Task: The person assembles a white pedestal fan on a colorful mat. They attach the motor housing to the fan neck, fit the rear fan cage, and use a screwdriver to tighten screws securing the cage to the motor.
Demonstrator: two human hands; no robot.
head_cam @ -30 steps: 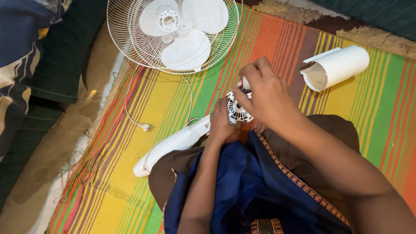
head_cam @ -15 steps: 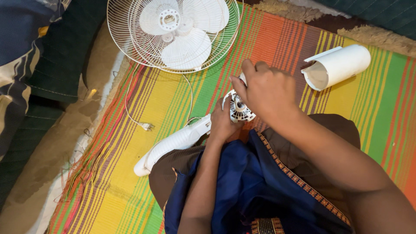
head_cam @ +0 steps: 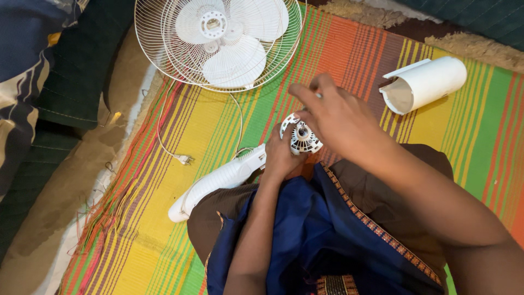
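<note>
Since the earlier frames, the right hand (head_cam: 341, 123) had lifted off the fan motor (head_cam: 303, 138), its fingers (head_cam: 305, 93) now spread loosely above it, apparently pinching a small pale piece too tiny to identify. Left hand (head_cam: 279, 153) gripped the motor from below, fingers clenched around it where it joined the white fan stand (head_cam: 218, 183), over the middle of the striped mat (head_cam: 218, 125) against the person's lap. Fan guard with blades (head_cam: 218, 41) lay at the mat's far edge, a white cylindrical cover (head_cam: 423, 84) towards its far right corner, and the power plug (head_cam: 184, 160) nearer the left edge.
</note>
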